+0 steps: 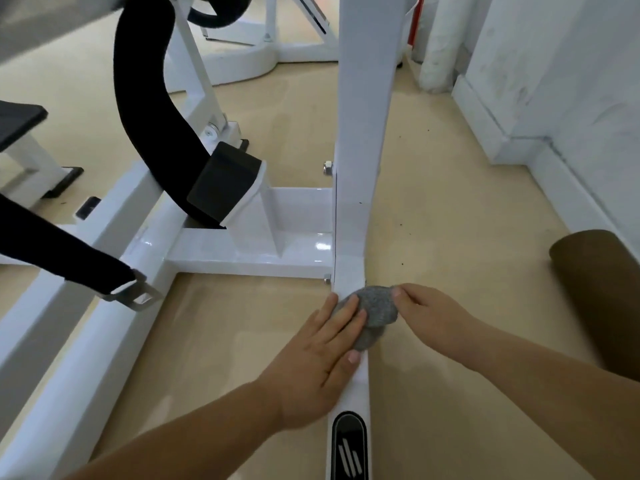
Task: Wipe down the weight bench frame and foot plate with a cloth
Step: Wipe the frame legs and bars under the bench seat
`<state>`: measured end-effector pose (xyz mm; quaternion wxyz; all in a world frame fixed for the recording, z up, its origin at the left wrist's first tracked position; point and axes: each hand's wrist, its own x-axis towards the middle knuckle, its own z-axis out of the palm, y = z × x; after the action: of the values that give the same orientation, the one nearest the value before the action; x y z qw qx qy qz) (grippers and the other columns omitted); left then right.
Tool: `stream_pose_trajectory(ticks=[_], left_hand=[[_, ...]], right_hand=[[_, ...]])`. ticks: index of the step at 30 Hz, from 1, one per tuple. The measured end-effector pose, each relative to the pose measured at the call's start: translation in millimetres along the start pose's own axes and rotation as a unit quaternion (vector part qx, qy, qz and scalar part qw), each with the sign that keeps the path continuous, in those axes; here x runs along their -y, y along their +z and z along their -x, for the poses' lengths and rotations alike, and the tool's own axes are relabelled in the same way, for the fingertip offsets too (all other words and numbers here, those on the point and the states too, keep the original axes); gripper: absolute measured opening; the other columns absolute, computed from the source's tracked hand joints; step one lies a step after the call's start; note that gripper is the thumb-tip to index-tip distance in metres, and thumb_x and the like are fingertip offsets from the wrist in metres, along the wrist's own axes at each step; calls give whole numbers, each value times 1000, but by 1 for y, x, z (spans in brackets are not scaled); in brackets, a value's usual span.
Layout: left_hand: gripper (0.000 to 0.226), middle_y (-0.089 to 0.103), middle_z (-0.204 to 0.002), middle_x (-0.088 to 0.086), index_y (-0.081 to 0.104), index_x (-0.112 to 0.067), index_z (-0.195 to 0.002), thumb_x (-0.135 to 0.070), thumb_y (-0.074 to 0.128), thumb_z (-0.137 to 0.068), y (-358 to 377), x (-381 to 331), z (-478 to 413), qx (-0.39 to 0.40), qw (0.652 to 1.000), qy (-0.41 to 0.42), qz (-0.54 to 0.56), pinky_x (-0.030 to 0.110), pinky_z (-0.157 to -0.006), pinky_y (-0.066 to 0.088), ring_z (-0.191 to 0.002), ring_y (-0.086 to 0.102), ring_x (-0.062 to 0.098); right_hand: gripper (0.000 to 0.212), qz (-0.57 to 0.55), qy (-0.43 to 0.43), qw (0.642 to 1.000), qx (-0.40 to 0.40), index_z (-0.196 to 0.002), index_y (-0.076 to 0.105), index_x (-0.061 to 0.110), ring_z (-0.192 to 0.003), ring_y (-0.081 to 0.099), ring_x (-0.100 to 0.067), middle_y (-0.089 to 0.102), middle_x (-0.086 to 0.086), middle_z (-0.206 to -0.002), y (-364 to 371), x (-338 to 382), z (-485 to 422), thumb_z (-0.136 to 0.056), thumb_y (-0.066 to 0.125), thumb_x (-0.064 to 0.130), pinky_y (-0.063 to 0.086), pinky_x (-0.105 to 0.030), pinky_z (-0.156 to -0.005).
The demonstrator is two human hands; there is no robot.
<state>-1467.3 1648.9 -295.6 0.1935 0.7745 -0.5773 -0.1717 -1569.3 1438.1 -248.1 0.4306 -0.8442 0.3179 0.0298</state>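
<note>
Where the white upright post [360,133] meets the low floor rail [358,382] of the bench frame, we have the grey cloth [377,311] bunched on top of the rail, just below the joint. Our left hand [322,351] lies flat with its fingers straight, fingertips pressing the cloth's left side and the thumb resting along the rail. Our right hand [429,317] comes in from the other side and pinches the cloth's upper right edge between thumb and finger. Nearer to us on the same rail we see a black oval badge [349,445]. A white cross member [249,251] runs left from the post, fixed there with bolts [327,167]. Above it curves a thick black padded arm [149,98] ending in a black angled block [225,183]. A black strap [69,247] with a metal buckle [135,292] hangs over the left frame rail. To our right a brown cylinder [602,292] lies on the tan floor [242,341], near the white wall [554,98].
</note>
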Motion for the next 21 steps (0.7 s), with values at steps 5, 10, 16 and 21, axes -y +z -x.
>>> stream_pose_trajectory(ticks=[5, 10, 16, 21], left_hand=[[60, -23, -169, -11, -9, -29, -163, -48, 12, -110, -20, 17, -55, 39, 993, -33, -104, 39, -128, -10, -152, -31, 12], [63, -21, -170, -8, -6, -24, -164, -48, 15, -110, -12, 8, -53, 20, 996, -65, -59, 42, -128, -8, -150, -37, 15], [62, -22, -169, -15, -6, -28, -163, -49, 13, -108, 0, -13, 13, 29, 999, 2, -12, 33, -126, -13, -151, -33, 11], [61, -23, -169, -7, -9, -26, -164, -47, 12, -110, -22, 14, -42, 64, 989, -24, -131, 43, -129, -6, -154, -29, 17]], right_hand=[[44, 3, 21, 999, -33, -99, 62, 0, -79, 55, -25, 62, -11, -87, 8, 1, 1, -109, 38, 35, 39, -35, -70], [45, 2, 23, 999, -47, -97, 61, -2, -71, 47, -20, 55, -10, -80, 0, 5, 4, -109, 39, 37, 35, -33, -64], [37, -26, 8, 998, -49, -107, 67, 3, -99, 64, -26, 70, -16, -107, 0, 11, 21, -108, 43, 31, 50, -32, -89], [34, -25, 22, 999, -37, -105, 66, 6, -104, 64, -34, 68, -21, -106, 2, 11, 31, -107, 44, 32, 51, -35, -89]])
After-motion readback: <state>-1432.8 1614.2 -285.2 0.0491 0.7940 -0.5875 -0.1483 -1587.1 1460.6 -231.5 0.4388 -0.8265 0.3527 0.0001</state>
